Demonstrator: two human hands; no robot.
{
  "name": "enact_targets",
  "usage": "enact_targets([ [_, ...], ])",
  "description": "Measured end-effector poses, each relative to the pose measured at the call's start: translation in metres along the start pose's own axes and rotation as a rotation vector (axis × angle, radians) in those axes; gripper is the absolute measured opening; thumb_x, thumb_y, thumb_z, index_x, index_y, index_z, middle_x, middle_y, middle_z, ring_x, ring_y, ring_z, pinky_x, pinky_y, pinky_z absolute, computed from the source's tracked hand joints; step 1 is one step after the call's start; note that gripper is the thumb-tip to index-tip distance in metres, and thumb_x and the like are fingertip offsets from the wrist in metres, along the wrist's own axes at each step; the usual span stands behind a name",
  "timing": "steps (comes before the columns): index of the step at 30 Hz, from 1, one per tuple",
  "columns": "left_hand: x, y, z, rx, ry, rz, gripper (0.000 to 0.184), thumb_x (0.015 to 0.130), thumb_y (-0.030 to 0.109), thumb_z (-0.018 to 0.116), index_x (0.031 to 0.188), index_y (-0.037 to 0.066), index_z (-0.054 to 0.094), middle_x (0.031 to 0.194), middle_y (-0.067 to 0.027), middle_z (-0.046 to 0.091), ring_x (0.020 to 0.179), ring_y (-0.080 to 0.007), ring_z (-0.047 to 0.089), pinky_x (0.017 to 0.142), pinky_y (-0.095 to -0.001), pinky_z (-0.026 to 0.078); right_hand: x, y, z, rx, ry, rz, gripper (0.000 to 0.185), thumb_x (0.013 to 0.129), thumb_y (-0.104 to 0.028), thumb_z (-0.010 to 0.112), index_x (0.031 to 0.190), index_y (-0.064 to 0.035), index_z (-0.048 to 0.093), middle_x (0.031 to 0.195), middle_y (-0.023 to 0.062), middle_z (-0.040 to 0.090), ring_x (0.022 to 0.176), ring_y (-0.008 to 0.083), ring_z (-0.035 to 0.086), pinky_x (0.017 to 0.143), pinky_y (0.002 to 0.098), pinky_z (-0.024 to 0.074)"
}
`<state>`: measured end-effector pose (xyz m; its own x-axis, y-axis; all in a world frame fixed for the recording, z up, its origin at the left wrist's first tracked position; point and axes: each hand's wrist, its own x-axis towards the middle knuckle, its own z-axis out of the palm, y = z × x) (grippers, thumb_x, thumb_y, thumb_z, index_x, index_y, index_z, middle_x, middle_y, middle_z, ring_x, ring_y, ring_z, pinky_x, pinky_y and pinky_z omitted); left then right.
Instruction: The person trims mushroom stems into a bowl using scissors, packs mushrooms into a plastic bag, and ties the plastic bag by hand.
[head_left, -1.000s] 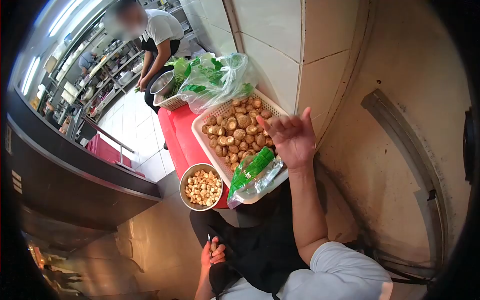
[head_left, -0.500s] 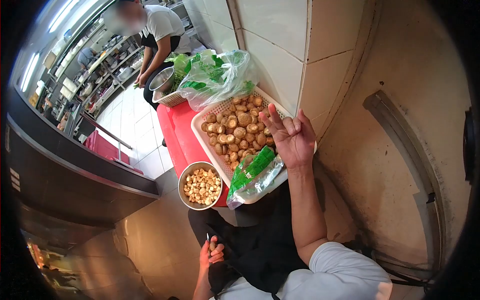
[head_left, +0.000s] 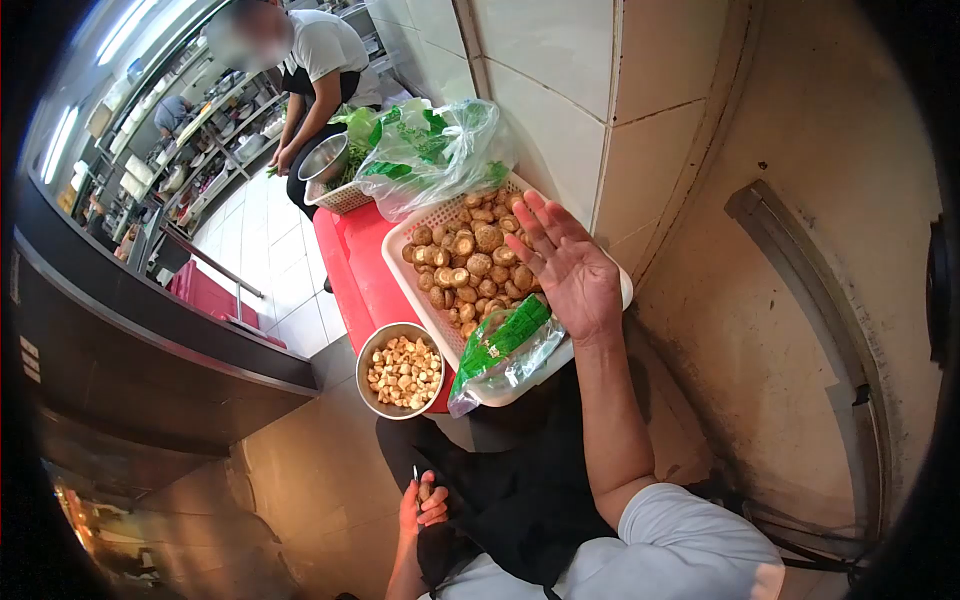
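My left hand point(head_left: 430, 508) is closed low over my dark apron, with the narrow blade of a small knife point(head_left: 415, 473) sticking up from it. A brownish lump beside the blade is too small to make out. My right hand point(head_left: 585, 285) is raised over the right side of a white perforated basket point(head_left: 398, 243), palm up, fingers spread and holding nothing. Brown shiitake mushrooms point(head_left: 478, 264) fill the basket. A green and clear plastic bag point(head_left: 505, 340) lies over its near edge, just left of my right wrist. A metal bowl point(head_left: 362, 385) holds pale mushroom pieces point(head_left: 405, 372).
Basket and bowl rest on a red surface point(head_left: 343, 255). Behind them are a clear bag of greens point(head_left: 430, 150) and a metal bowl point(head_left: 325, 160) on another basket. A seated person point(head_left: 330, 70) is beyond. A tiled wall point(head_left: 545, 75) stands at the right; a dark counter point(head_left: 150, 350) is left.
The fingers of my right hand, partly folded before, have spread, and the hand has shifted slightly. The green bag has moved slightly left. My left hand stays put with the knife.
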<state>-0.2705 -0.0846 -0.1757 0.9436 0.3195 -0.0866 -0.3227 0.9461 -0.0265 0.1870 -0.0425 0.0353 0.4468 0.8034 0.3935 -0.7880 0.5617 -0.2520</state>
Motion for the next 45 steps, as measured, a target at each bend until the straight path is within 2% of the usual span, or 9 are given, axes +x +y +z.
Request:
enact_targets([
  [1,-0.001,0.0,0.0,-0.002,0.009,0.005,0.041,0.11,0.044,0.04,0.139,0.02,0.054,0.079,-0.0012,0.045,0.051,-0.0066,0.043,0.049,-0.022,0.042,0.0,0.002,-0.006,0.012,-0.062,0.016,0.048,0.1,-0.011,0.044,0.147,-0.0007,0.05,0.161,0.0202,0.035,0.153,0.0344,0.027,0.125,0.0555,0.0237],
  [4,-0.002,-0.001,0.0,-0.008,0.02,0.015,0.041,0.11,0.045,0.04,0.139,0.02,0.054,0.079,-0.0011,0.044,0.051,-0.0066,0.043,0.049,-0.0219,0.041,0.0,0.005,-0.009,-0.027,-0.065,0.032,0.045,0.106,-0.023,0.043,0.143,-0.0008,0.053,0.16,0.0201,0.038,0.152,0.0336,0.03,0.125,0.0541,0.0235],
  [10,-0.002,0.001,-0.004,-0.003,-0.007,-0.004,0.04,0.11,0.045,0.04,0.139,0.021,0.054,0.079,-0.001,0.044,0.052,-0.0069,0.044,0.05,-0.0224,0.042,0.001,0.003,-0.005,0.096,-0.063,0.085,0.067,0.109,-0.052,0.032,0.14,0.0018,0.055,0.154,0.0212,0.046,0.149,0.0338,0.035,0.125,0.0539,0.0241],
  [13,-0.002,0.002,-0.004,-0.006,-0.007,-0.006,0.04,0.11,0.045,0.041,0.139,0.021,0.054,0.079,-0.001,0.044,0.052,-0.0071,0.044,0.05,-0.0229,0.042,0.001,0.002,-0.004,0.076,-0.021,0.054,0.067,0.109,-0.051,0.03,0.137,0.0034,0.059,0.145,0.0227,0.055,0.144,0.0344,0.044,0.125,0.0536,0.0245],
  [16,-0.001,0.0,-0.001,-0.023,0.003,-0.004,0.04,0.109,0.045,0.041,0.139,0.021,0.054,0.079,-0.0012,0.044,0.052,-0.0071,0.044,0.05,-0.0231,0.042,0.0,0.003,-0.001,0.085,0.112,0.004,0.058,0.109,-0.044,0.041,0.114,0.0057,0.07,0.112,0.0206,0.073,0.118,0.0363,0.064,0.123,0.0537,0.0291],
  [19,-0.002,-0.001,-0.001,-0.034,0.012,0.002,0.04,0.109,0.045,0.042,0.138,0.02,0.055,0.079,-0.0013,0.044,0.053,-0.0071,0.045,0.05,-0.0231,0.043,0.002,0.004,-0.015,0.304,-0.081,0.002,0.047,0.108,-0.033,0.049,0.088,0.0035,0.071,0.075,0.0132,0.067,0.086,0.0301,0.067,0.123,0.0556,0.0292],
  [22,-0.001,-0.003,0.002,-0.069,0.005,0.013,0.041,0.109,0.044,0.042,0.138,0.017,0.055,0.078,-0.0023,0.045,0.055,-0.0078,0.046,0.053,-0.0232,0.044,-0.002,0.002,-0.007,0.223,0.115,-0.018,0.041,0.105,-0.024,0.055,0.072,-0.0005,0.063,0.061,0.0064,0.05,0.07,0.0231,0.058,0.123,0.0569,0.0289],
  [35,-0.003,-0.004,0.004,-0.047,0.081,0.046,0.038,0.109,0.04,0.045,0.135,0.015,0.057,0.078,-0.0019,0.044,0.052,-0.0069,0.043,0.049,-0.023,0.042,-0.002,0.004,-0.006,0.193,0.175,-0.013,0.044,0.106,-0.025,0.053,0.065,-0.0088,0.05,0.061,0.0024,0.041,0.069,0.0197,0.053,0.123,0.057,0.0274],
  [45,-0.001,-0.005,0.006,-0.019,0.063,0.042,0.039,0.109,0.04,0.046,0.135,0.014,0.058,0.078,-0.0022,0.044,0.052,-0.0071,0.043,0.048,-0.0236,0.042,-0.002,0.006,-0.005,0.11,0.195,-0.03,0.042,0.106,-0.027,0.053,0.071,-0.0061,0.063,0.059,0.004,0.05,0.067,0.0192,0.06,0.122,0.0595,0.0294],
])
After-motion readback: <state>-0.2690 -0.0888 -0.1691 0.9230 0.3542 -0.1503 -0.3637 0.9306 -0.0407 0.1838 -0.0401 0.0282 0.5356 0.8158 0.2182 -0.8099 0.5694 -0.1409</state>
